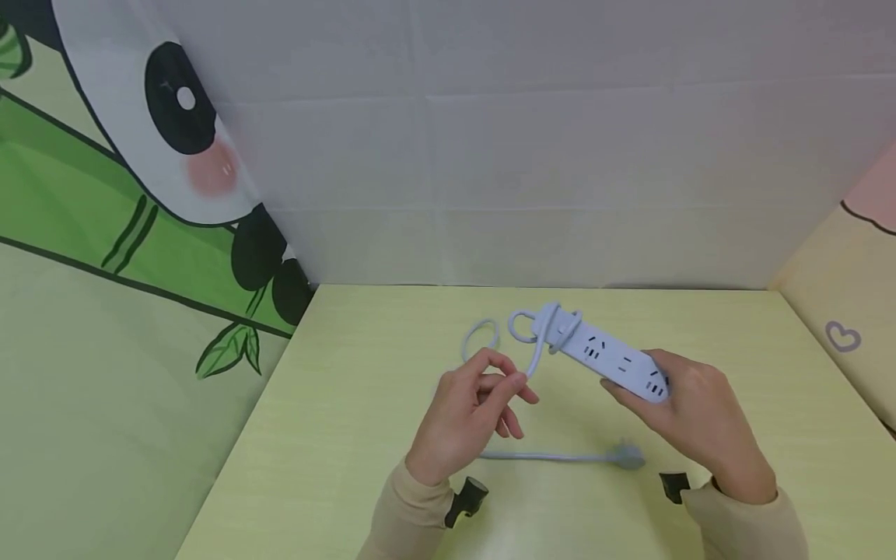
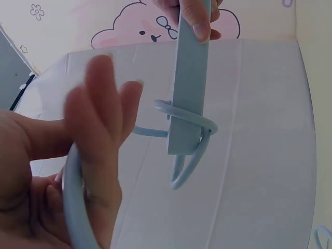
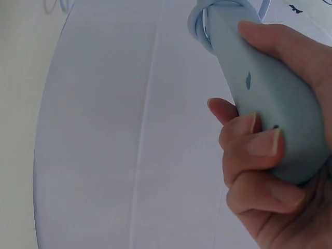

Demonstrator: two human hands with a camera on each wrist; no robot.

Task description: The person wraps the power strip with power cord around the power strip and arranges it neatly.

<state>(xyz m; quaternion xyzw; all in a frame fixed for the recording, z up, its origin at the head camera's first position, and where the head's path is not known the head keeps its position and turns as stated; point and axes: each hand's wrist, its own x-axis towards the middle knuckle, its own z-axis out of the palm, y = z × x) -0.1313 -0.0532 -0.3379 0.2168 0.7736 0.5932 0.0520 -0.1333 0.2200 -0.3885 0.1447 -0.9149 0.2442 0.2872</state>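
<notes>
A white power strip (image 1: 616,359) is held up over the table, tilted, its sockets facing the head camera. My right hand (image 1: 700,397) grips its near right end, fingers wrapped round the body in the right wrist view. The strip's cord (image 2: 189,116) loops round the far left end. Between thumb and fingertips my left hand (image 1: 470,408) pinches a length of that cord (image 1: 537,350), just left of the strip. From there the cord runs down behind the left hand to the plug (image 1: 626,456), which lies lower, between the two wrists.
A pale yellow table (image 1: 336,435) lies beneath both hands. Behind it hangs a white backdrop (image 1: 490,171), with a printed cartoon panel (image 1: 140,202) on the left and a cream panel (image 1: 840,311) on the right. Dark wrist straps (image 1: 467,498) show at the sleeves.
</notes>
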